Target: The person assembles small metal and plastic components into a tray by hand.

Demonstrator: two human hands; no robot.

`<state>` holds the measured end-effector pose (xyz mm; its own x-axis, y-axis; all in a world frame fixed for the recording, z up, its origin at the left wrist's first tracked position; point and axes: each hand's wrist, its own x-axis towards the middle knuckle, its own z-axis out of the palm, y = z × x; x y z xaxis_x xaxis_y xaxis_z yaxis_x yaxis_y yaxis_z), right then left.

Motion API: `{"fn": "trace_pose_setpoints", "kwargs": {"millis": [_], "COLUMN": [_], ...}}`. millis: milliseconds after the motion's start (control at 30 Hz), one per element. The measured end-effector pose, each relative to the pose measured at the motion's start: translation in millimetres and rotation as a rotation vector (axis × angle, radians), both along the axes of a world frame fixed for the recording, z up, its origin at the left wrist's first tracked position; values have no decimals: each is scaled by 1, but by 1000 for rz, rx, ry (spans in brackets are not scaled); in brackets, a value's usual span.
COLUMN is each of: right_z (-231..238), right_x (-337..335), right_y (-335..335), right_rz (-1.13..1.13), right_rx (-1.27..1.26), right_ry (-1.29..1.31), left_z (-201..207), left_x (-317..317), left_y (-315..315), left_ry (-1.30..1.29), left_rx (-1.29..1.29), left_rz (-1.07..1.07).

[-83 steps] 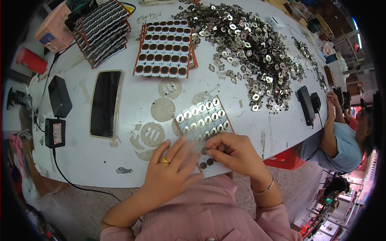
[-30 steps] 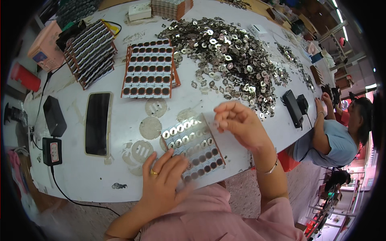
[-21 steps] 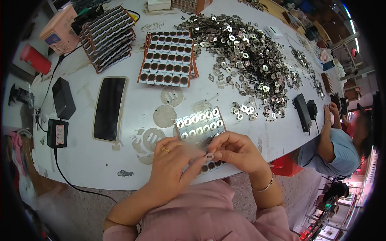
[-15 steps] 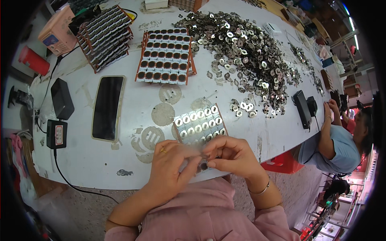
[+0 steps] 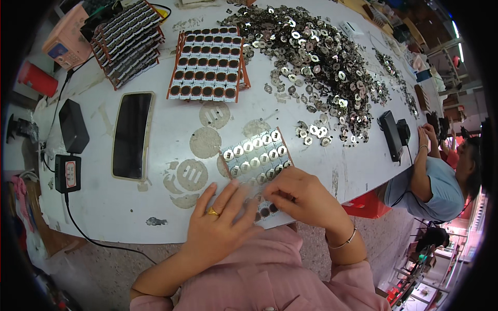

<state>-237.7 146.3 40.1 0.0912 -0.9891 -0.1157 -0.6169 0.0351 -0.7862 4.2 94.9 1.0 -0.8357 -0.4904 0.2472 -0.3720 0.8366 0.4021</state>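
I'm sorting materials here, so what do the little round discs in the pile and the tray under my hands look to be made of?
The discs look like thin stamped metal, bright and silvery: they glint sharply. The tray under the left hand and right hand seems to be brown-edged plastic or card; I cannot tell which.

Small assembly workshop, probably factory floor: long white worktable [image 5: 155, 207] heaped with loose metal discs [image 5: 316, 57], gridded trays [image 5: 207, 65] of parts, stacked trays [image 5: 127, 41], co-worker [image 5: 441, 176] seated at same table, shelving blurred at right edge.
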Motion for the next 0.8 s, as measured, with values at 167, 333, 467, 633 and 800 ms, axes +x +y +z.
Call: {"fn": "trace_pose_setpoints", "kwargs": {"millis": [167,333,467,633,800], "right_z": [-4,-7,-9,3,1], "right_x": [7,8,15,3,-33], "right_y": [2,10,14,7,-2], "right_rz": [-85,-144,-133,-74,-383], "right_rx": [-80,-94,-151,-115,-379], "right_ry": [-3,69,184,281,697], "left_z": [-3,-3,-1,-2,-3], "left_x": [-3,-4,-5,-4,-4], "left_y": [2,2,1,1,2], "left_ry": [-6,-13,-22,-32,-28], "left_rx": [-26,-35,-39,-55,-48], "left_rz": [11,-1,-7,-9,-10]}}
